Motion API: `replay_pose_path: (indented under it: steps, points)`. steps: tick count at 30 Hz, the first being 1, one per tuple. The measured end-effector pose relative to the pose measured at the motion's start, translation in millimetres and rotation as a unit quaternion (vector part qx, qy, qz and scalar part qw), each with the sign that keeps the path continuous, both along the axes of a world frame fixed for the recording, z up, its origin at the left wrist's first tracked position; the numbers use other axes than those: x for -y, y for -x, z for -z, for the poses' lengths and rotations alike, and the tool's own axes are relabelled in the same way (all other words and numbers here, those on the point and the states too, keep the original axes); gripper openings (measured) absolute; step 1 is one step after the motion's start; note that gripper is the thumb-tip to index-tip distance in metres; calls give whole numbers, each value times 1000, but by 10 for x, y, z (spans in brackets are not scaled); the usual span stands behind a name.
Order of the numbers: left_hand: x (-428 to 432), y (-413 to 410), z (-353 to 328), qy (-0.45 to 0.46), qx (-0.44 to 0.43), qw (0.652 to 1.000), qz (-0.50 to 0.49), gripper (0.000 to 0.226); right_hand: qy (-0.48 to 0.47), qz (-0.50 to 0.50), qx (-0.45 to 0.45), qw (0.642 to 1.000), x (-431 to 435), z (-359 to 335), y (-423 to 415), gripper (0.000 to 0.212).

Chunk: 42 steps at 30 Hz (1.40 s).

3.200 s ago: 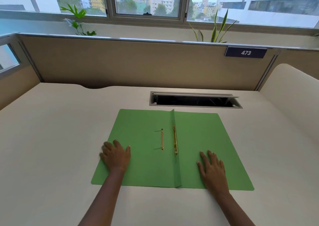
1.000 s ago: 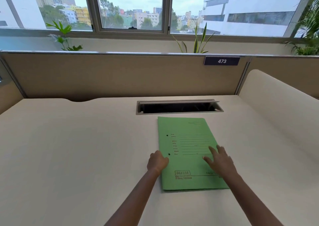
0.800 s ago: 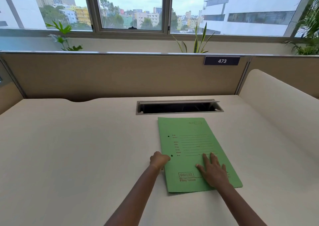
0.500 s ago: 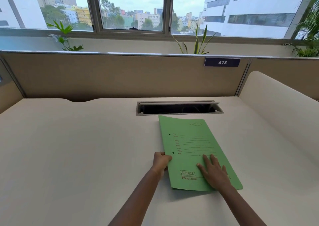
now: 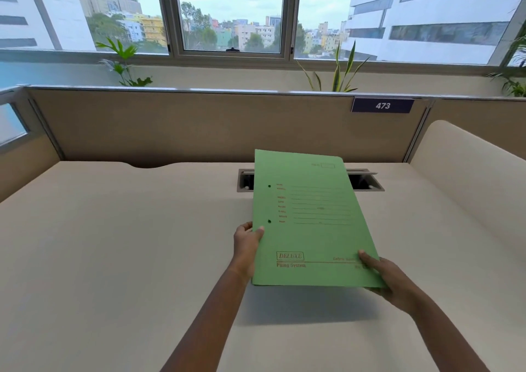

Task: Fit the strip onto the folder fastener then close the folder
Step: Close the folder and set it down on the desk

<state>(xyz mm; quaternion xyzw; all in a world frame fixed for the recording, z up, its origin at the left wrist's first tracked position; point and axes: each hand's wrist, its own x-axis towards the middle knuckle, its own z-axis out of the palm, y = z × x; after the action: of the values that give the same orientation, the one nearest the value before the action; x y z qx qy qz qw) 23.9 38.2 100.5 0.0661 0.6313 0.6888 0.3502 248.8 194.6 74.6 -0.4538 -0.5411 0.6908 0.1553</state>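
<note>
The green folder [image 5: 310, 221] is shut, its printed front cover facing up, and it is held in the air above the desk with its far end tilted upward. My left hand [image 5: 247, 246] grips its left spine edge, thumb on the cover. My right hand [image 5: 390, 279] holds the near right corner, thumb on top and fingers underneath. Two small holes show along the spine side. The fastener and strip are hidden inside the folder.
The beige desk [image 5: 113, 258] has a rectangular cable slot [image 5: 367, 182] at the back, partly hidden by the folder. A brown partition [image 5: 170, 127] with a 473 plate [image 5: 382, 105] stands behind. A rounded cream divider [image 5: 469, 167] rises on the right.
The folder went from lying open to shut on the desk; both hands then took its edges and lifted it off the surface, far end raised. The view tilted up.
</note>
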Motion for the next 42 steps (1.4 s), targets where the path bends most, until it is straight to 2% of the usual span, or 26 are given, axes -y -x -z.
replay_pose_path:
  steps: [4, 14, 18, 23, 29, 33, 38, 42]
  points:
    - [102, 281, -72, 3, -20, 1000, -15, 33, -46, -51, -15, 998, 87, -37, 246, 10]
    - [506, 952, 42, 113, -76, 990, 45, 35, -151, 30, -74, 985, 366, -120, 1362, 24]
    - [685, 1290, 126, 165, -77, 982, 43, 30, -189, 28, -60, 980, 463, -87, 1841, 32]
    - [771, 1730, 252, 188, -86, 978, -41, 30, -208, 17, -45, 977, 598, 43, 2381, 32]
    - [750, 2278, 425, 226, -145, 958, -100, 29, -196, 4, -40, 980, 656, 208, 2976, 34]
    - [725, 2496, 532, 254, -156, 947, -116, 30, -192, -12, -20, 981, 651, 357, 3218, 35]
    - [666, 2680, 636, 271, -162, 941, -123, 31, -210, -20, 16, 977, 616, 452, 3415, 33]
    - [591, 2740, 634, 315, -202, 918, -128, 32, -280, -32, 84, 956, 531, 463, 3541, 39]
